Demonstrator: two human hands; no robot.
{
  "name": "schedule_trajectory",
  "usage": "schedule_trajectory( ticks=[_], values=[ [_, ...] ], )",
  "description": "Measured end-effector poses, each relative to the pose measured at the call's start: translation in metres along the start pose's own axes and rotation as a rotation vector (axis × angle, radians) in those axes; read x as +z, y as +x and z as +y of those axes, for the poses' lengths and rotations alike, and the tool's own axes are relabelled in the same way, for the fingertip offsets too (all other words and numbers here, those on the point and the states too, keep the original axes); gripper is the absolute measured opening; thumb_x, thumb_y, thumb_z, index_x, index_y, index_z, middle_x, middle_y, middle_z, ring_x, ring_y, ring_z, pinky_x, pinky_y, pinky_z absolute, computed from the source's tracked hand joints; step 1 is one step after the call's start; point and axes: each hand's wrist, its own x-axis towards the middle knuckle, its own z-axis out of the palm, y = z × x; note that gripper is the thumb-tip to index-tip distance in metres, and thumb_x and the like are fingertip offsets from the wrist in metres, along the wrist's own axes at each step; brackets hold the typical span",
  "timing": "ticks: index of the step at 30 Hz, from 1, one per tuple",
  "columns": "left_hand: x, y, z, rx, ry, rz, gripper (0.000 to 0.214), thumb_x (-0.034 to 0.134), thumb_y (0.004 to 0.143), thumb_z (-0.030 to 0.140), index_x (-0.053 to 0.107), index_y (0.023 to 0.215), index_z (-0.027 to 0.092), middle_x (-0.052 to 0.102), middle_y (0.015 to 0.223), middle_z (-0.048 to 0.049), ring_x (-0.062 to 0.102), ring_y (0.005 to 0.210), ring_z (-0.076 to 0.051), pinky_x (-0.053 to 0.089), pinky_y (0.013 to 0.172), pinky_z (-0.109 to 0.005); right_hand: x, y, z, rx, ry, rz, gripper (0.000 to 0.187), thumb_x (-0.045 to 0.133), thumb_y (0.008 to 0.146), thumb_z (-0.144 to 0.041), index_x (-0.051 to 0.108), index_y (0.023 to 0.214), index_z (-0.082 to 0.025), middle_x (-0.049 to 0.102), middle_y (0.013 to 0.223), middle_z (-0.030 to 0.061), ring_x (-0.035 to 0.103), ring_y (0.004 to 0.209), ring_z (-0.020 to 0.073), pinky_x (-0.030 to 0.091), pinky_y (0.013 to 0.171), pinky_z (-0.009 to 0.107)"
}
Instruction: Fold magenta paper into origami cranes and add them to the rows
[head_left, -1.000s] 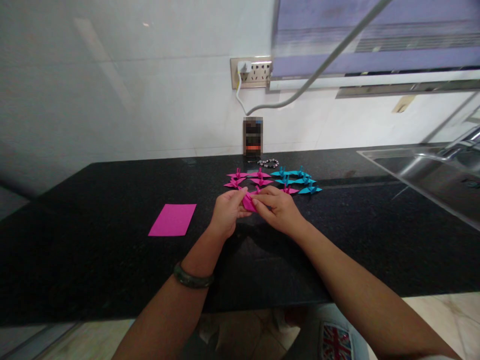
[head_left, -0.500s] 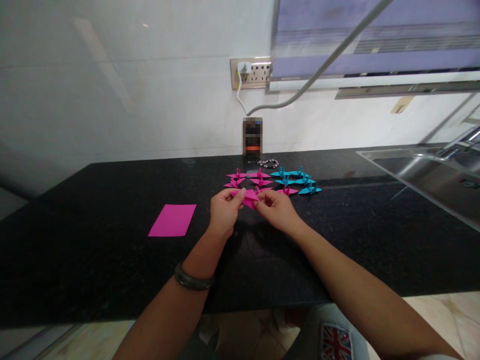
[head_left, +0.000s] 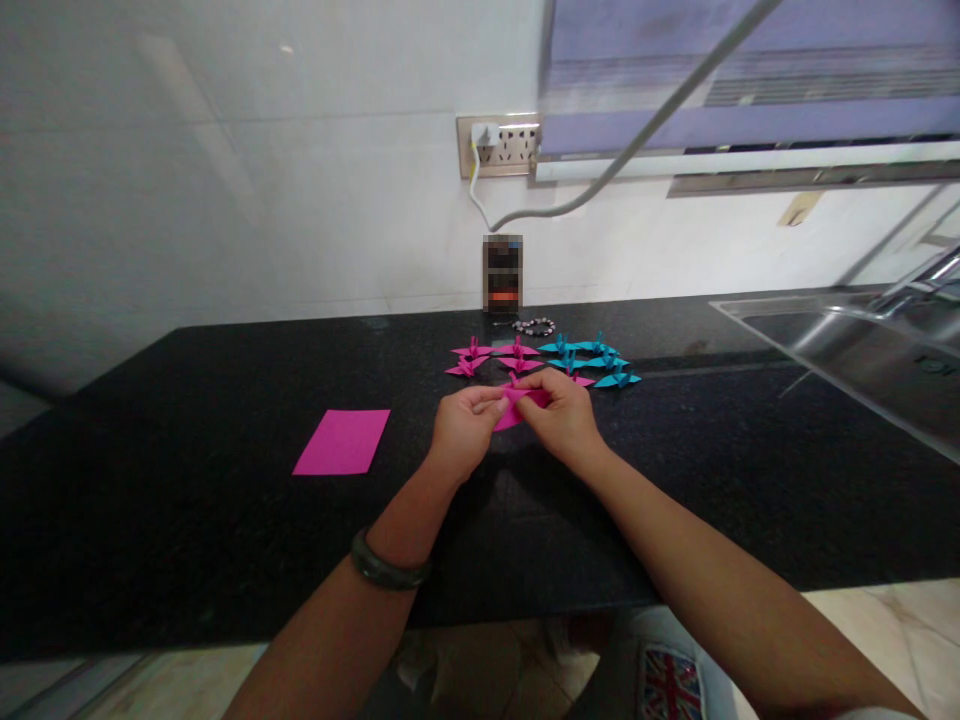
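Note:
Between my two hands is a partly folded piece of pink origami paper (head_left: 512,411), held just above the dark counter. My left hand (head_left: 466,425) pinches its left side between thumb and fingers. On the other side, my right hand (head_left: 562,412) grips the paper with the thumb pressed on its face. Fingers cover much of the paper, so its exact folds are hidden. Right behind my hands stand several pink paper cranes (head_left: 517,364) and, to their right, several blue paper cranes (head_left: 566,361). Some pink cranes are partly covered by my right hand.
A flat pink paper sheet (head_left: 342,442) lies on the black counter (head_left: 225,540) to the left. A beaded bracelet (head_left: 534,327) and a blurred-out phone-like object (head_left: 502,273) are by the wall. At the right is a steel sink (head_left: 862,345); a cable (head_left: 592,190) hangs from above.
My hands have drawn closer together and shifted slightly right. The pink paper has turned, its lower part now pointing down between the thumbs, and the right thumb has moved onto its face.

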Motion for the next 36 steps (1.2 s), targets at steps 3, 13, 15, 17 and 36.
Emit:
schedule_trajectory(
  ticks=[3,13,15,17,36],
  values=[
    [0.000,-0.001,0.001,0.020,0.032,0.013,0.020,0.069,0.061,0.020,0.066,0.078,0.010,0.067,0.066,-0.0041,0.059,0.059,-0.011,0.046,0.060,-0.022,0.000,-0.001,0.000,0.014,-0.004,0.002,0.007,0.054,0.072,-0.021,0.061,0.074,-0.019,0.063,0.074,0.0033,0.057,0.070,0.0161,0.044,0.064,0.029],
    [-0.001,0.002,-0.001,-0.036,-0.044,0.028,0.022,0.070,0.058,0.018,0.065,0.079,0.011,0.065,0.063,-0.0027,0.056,0.053,-0.008,0.044,0.055,-0.020,0.000,-0.002,-0.001,0.077,0.066,0.038,0.026,0.052,0.072,-0.020,0.053,0.097,-0.020,0.061,0.086,0.0038,0.054,0.062,0.0134,0.042,0.056,0.026],
    [-0.002,0.001,-0.002,-0.053,-0.085,0.004,0.026,0.070,0.059,0.017,0.064,0.084,0.011,0.065,0.064,-0.0025,0.056,0.054,-0.008,0.045,0.055,-0.020,0.000,-0.002,-0.001,0.095,0.097,0.027,0.027,0.052,0.073,-0.022,0.052,0.100,-0.020,0.061,0.086,0.0035,0.053,0.060,0.0128,0.042,0.054,0.026],
    [-0.002,0.000,0.000,-0.075,-0.112,-0.031,0.031,0.068,0.062,0.019,0.063,0.091,0.013,0.065,0.068,-0.0029,0.057,0.055,-0.009,0.048,0.055,-0.022,0.000,-0.002,-0.001,0.103,0.124,-0.003,0.027,0.051,0.075,-0.023,0.051,0.102,-0.021,0.061,0.088,0.0036,0.053,0.060,0.0126,0.042,0.053,0.025],
    [0.003,-0.001,-0.007,0.138,0.163,-0.008,0.026,0.057,0.072,0.019,0.064,0.096,0.012,0.068,0.094,-0.0102,0.064,0.078,-0.017,0.050,0.073,-0.028,0.008,-0.003,0.002,0.196,0.228,-0.010,0.031,0.052,0.072,-0.023,0.051,0.103,-0.019,0.061,0.085,0.0037,0.053,0.060,0.0120,0.041,0.052,0.023]
  ],
)
